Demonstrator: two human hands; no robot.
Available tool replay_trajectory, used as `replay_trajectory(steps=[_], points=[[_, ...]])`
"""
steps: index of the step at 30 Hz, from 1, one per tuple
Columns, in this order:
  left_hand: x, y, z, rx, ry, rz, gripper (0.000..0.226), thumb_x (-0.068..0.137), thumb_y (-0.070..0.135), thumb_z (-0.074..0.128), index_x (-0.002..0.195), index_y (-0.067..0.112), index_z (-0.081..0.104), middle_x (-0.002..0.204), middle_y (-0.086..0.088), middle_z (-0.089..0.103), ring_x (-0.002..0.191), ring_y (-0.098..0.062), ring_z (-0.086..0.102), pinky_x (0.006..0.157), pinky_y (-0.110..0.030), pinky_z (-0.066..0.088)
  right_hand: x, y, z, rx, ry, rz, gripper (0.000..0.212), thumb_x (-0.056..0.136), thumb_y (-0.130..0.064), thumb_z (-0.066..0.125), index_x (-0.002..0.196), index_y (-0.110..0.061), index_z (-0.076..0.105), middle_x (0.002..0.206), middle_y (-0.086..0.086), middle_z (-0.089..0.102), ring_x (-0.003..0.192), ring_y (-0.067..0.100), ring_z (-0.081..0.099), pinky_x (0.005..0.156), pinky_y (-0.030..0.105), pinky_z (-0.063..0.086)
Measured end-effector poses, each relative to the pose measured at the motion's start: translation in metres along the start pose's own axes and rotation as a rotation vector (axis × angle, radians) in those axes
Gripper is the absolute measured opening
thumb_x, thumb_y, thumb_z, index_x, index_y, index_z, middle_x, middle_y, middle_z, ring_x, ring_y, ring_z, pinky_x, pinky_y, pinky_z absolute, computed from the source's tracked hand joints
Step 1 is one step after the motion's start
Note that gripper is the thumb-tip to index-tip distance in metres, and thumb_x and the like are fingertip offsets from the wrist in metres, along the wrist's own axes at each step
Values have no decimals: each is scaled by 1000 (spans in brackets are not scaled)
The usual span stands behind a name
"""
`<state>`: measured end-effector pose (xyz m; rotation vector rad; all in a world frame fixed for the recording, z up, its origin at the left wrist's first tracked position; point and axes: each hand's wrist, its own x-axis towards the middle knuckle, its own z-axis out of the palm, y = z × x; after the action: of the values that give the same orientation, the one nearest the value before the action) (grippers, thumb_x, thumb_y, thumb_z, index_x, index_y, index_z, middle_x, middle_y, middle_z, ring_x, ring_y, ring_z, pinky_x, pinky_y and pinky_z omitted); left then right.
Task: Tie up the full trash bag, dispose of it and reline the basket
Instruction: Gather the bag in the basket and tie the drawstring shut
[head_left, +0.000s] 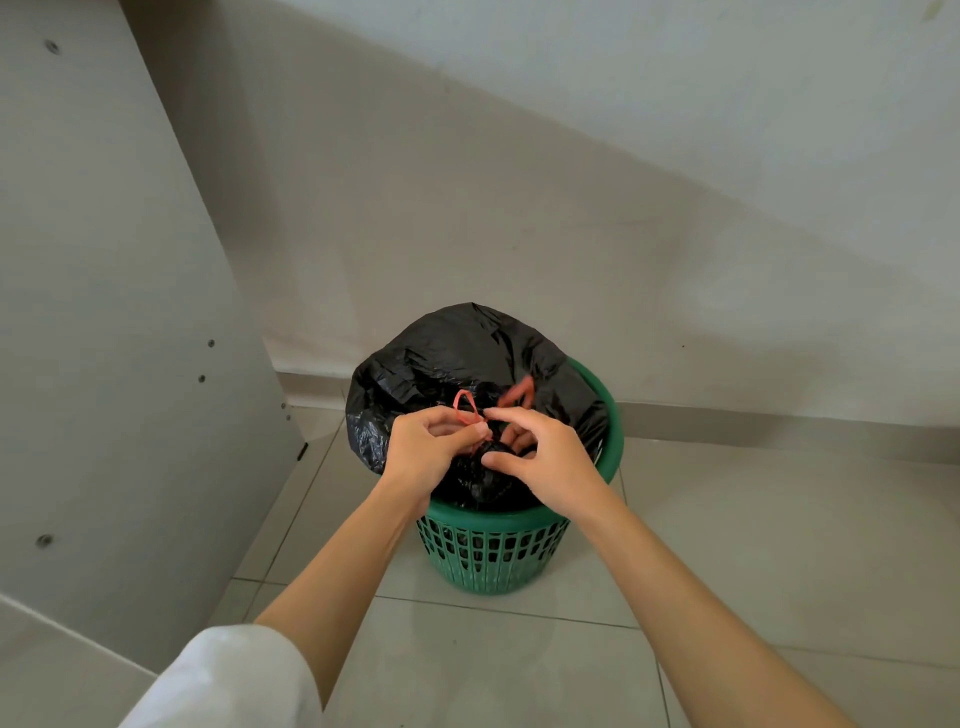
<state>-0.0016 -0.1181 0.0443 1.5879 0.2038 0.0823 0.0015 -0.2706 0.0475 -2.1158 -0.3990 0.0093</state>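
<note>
Knotting is going on at the mouth of the crinkled black plastic trash bag (457, 348), which is sitting inside the round green plastic lattice basket (488, 556) and bulging above its rim. The basket is standing on the pale tiled floor (727, 545) close to the grey wall (519, 208). The left hand (431, 447) is pinching the thin red drawstring (464, 402) between thumb and curled fingers, with a small loop of it sticking up just above the knuckles. The right hand (540, 457) is curling its fingers round the gathered neck of the bag, its thumb pressing on the bunched plastic and its forefinger reaching to the string where the two hands are meeting. A second red strand behind it is showing only as a blur, so I cannot tell whether the right hand is holding it. By my judgement the tying step is under way and unfinished, with disposal and relining not yet begun. The next move is probably calling for drawing the strands tight against the neck without letting the bunched plastic slip open, then lifting the bag straight up out of the basket.
</note>
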Motion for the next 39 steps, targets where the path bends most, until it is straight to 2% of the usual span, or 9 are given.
replay_trajectory(steps=[3, 6, 10, 12, 16, 20, 30, 36, 39], points=[[1, 0, -4, 141, -37, 71, 8, 75, 9, 77, 80, 10, 71, 71, -6, 73, 69, -13, 70, 70, -19, 54, -2, 6, 7, -39, 22, 7, 44, 80, -22, 73, 123, -17, 61, 108, -7, 57, 92, 9, 54, 74, 2, 38], [1, 1, -7, 271, -60, 197, 8, 77, 14, 77, 82, 12, 71, 75, -4, 73, 74, -16, 70, 76, -25, 56, -2, 3, 9, 22, 21, 35, 34, 84, -22, 69, 118, -19, 65, 111, -6, 58, 95, 10, 54, 75, 3, 37], [-1, 3, -5, 361, -13, 313, 4, 79, 15, 75, 81, 16, 72, 77, 2, 72, 75, -8, 69, 77, -22, 56, 4, -7, 12, 98, 38, 125, 22, 89, -21, 63, 110, -17, 66, 110, -1, 58, 100, 9, 51, 74, 1, 34], [-2, 3, -5, 379, -4, 341, 5, 79, 14, 75, 81, 18, 71, 77, 4, 72, 75, -6, 69, 77, -23, 56, 9, -9, 16, 89, 43, 182, 22, 89, -20, 63, 110, -15, 66, 116, 3, 60, 105, 12, 51, 75, 8, 35], [-4, 1, -8, 438, -29, 368, 7, 80, 11, 73, 82, 18, 72, 81, 5, 73, 78, -5, 68, 77, -25, 56, 14, -12, 21, 100, 10, 276, 21, 86, -15, 64, 106, -12, 67, 117, 6, 59, 106, 17, 54, 81, 22, 35], [-10, -1, -7, 492, -50, 420, 7, 82, 10, 70, 85, 17, 71, 81, 9, 71, 76, -1, 65, 73, -21, 54, 13, -13, 19, 119, -48, 318, 18, 85, -12, 63, 103, -10, 66, 112, 4, 63, 101, 15, 56, 80, 23, 36], [-5, -6, -14, 582, -47, 505, 10, 81, 9, 71, 91, 13, 72, 86, 6, 67, 82, -6, 64, 75, -18, 53, 14, -11, 28, 132, 43, 324, 12, 89, -15, 61, 97, -8, 68, 106, 5, 65, 91, 13, 55, 77, 22, 36], [2, -4, -18, 726, -122, 575, 17, 81, 6, 70, 95, 16, 75, 88, 5, 67, 82, -6, 62, 77, -16, 51, 16, -7, 33, 57, -1, 306, 11, 95, -15, 52, 89, -11, 61, 112, 7, 61, 100, 20, 55, 78, 25, 36], [7, -2, -19, 778, -145, 656, 19, 83, 5, 68, 99, 12, 74, 90, 0, 68, 81, -11, 63, 76, -23, 52, 17, -5, 31, 128, -26, 315, 13, 97, -17, 48, 88, -13, 57, 112, 7, 60, 102, 19, 53, 79, 26, 35]])
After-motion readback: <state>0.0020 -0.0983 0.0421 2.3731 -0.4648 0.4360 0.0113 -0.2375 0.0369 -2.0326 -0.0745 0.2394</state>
